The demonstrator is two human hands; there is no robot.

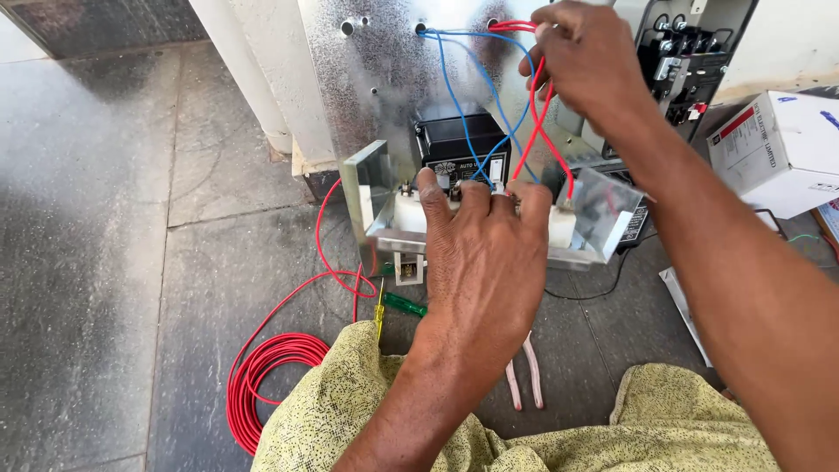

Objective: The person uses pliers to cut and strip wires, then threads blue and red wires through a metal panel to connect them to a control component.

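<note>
Thin red & blue insulated wires (524, 131) run from holes in shiny galvanized metal panel (384, 79) down to white terminal blocks (411, 212); they look light, floppy, best gripped by the insulation. Right hand (587, 65) pinches them up top; left hand (485, 253) fingers spread, pressing w/ tips on the terminals (red wire coil (262, 385) on stone floor (87, 262)).

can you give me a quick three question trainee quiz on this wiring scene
1. True or false: the right hand grips red and blue wires near the top of the metal panel.
2. Which tool lies on the floor left of the left hand's wrist? A hammer, B green-handled screwdriver, C tape measure.
3. Fill in: the coil of wire on the floor is ____.

Key: 1 true; 2 B; 3 red.
</note>
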